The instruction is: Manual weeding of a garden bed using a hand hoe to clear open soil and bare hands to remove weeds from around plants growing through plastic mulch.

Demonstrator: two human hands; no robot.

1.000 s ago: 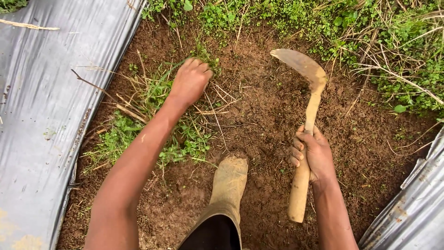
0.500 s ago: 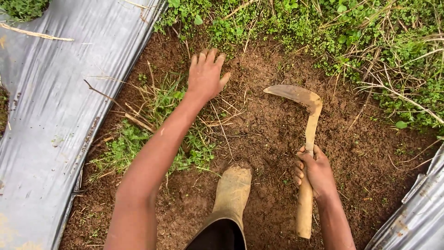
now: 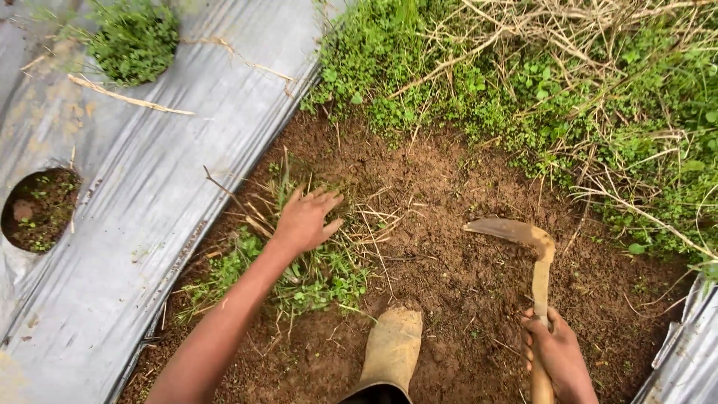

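My left hand (image 3: 305, 219) hovers open, fingers spread, over a patch of cut grass and weeds (image 3: 299, 273) lying on bare brown soil (image 3: 449, 269). It holds nothing. My right hand (image 3: 557, 355) grips the wooden handle of a sickle (image 3: 540, 280) at the lower right. The sickle's curved, muddy blade (image 3: 502, 230) points left just above the soil. My muddy rubber boot (image 3: 392, 348) stands between the two hands at the bottom edge.
Grey plastic mulch sheeting (image 3: 142, 187) covers the left side, with round planting holes (image 3: 41, 208) and a leafy plant (image 3: 134, 41) in one. More sheeting (image 3: 684, 359) shows at the lower right. Dense weeds and dry stalks (image 3: 561, 90) fill the far side.
The view has tilted upward. My left hand opened from a fist on the grass and now hangs spread over the weeds. The sickle came down and back toward me.
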